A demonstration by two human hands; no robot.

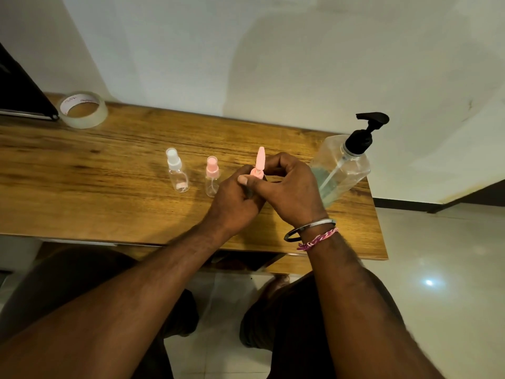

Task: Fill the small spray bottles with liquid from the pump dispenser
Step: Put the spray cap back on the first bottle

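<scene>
pink cap (259, 160) up top, and both hands are working a small bottle just left of the pump dispenser (341, 170). the left hand (235, 203) has its grip wrapped round the bottle body, which is mostly hidden in the fist; the right hand (289, 187) has its grip curled at the pink collar under the cap. this looks like the uncapping step, nothing filled yet by my reading. two more spray bottles, one white-topped (176, 170) and one pink-topped (212, 177), stand further left of the dispenser on the wooden table (109, 187). next up, i'd say: twist the top free, then carry the open neck under the black nozzle (373, 119).
</scene>
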